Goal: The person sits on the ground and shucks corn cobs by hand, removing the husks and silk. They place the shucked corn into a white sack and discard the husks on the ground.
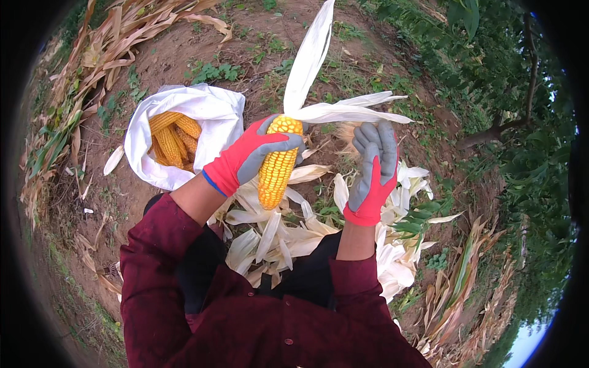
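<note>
My left hand [257, 154], in a red and grey work glove, is wrapped around a yellow ear of corn [278, 170]. The ear's kernels are bare, and its pale dry husks [313, 60] stay joined at the upper end, one pointing up and others spreading right. My right hand [375, 165], gloved alike, is raised to the right of the ear with its fingers bent; corn silk [349, 133] shows beside its fingertips. Whether it pinches any silk I cannot tell. Left of my left hand stands a white sack [221, 110] with its mouth rolled down, holding several husked ears [170, 142].
Loose husks [299, 234] lie between my legs, and a further heap [395, 267] lies at the right. Dry corn stalks [96, 60] are at the upper left, more [460, 294] at the lower right. A leafy tree branch [497, 131] reaches in from the right over weedy soil.
</note>
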Demonstrator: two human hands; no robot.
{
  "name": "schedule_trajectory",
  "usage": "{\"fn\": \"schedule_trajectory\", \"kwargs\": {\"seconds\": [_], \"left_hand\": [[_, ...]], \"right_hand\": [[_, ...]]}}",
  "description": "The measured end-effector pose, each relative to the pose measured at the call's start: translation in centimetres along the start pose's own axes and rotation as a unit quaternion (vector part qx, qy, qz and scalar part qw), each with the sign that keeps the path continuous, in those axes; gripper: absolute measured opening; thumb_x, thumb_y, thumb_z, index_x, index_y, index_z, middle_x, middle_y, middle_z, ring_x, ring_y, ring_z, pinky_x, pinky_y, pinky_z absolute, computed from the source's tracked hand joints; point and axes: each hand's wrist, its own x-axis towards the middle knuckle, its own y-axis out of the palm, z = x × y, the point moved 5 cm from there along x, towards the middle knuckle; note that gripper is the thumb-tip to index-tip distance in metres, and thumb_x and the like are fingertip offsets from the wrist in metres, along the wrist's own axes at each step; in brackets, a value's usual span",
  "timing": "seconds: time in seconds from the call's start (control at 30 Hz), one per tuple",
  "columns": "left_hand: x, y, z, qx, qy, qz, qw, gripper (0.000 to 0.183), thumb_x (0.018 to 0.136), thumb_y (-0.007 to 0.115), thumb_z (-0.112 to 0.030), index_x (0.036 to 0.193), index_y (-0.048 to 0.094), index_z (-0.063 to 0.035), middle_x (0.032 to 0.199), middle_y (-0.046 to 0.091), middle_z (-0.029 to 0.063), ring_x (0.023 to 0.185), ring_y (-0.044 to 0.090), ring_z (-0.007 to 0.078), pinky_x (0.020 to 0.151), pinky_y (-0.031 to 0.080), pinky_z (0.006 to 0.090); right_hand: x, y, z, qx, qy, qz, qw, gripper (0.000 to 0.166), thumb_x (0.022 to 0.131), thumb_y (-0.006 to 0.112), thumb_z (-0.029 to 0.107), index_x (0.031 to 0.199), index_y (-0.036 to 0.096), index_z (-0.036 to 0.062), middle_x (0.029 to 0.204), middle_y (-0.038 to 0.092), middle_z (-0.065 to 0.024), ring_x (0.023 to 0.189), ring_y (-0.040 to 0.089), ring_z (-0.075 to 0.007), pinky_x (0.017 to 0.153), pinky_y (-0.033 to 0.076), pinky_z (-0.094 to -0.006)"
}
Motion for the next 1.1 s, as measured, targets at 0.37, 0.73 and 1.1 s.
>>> {"fn": "schedule_trajectory", "kwargs": {"seconds": [0.37,0.73,1.1], "left_hand": [[0.1,-0.1,-0.3,0.094,0.066,-0.018,0.993,0.042,0.082,0.067,-0.021,0.116,0.050,-0.0020,0.094,0.062,0.0078,0.085,0.062,0.0177,0.078,0.051,0.0310],[0.2,0.0,-0.5,0.011,0.046,-0.021,0.999,0.042,0.083,0.066,-0.026,0.113,0.051,-0.0005,0.092,0.063,0.0102,0.083,0.064,0.0202,0.076,0.053,0.0326],[-1.1,3.4,4.9,-0.171,-0.208,0.119,0.956,0.054,0.090,0.053,-0.046,0.119,0.053,-0.0001,0.099,0.065,0.0180,0.082,0.067,0.0275,0.078,0.055,0.0397]], "right_hand": [[-1.0,-2.4,-2.5,-0.004,0.059,-0.057,0.997,0.028,0.089,0.057,0.004,0.116,0.056,-0.0045,0.109,0.063,-0.0158,0.100,0.063,-0.0230,0.091,0.049,-0.0362],[-1.1,-1.4,-1.7,-0.007,0.122,-0.010,0.992,0.033,0.089,0.056,0.008,0.120,0.056,-0.0029,0.116,0.060,-0.0160,0.103,0.062,-0.0248,0.095,0.046,-0.0369],[-3.0,-0.8,-4.4,-0.115,0.123,-0.038,0.985,0.030,0.093,0.052,0.009,0.118,0.053,-0.0068,0.108,0.063,-0.0124,0.096,0.059,-0.0167,0.085,0.046,-0.0286]]}}
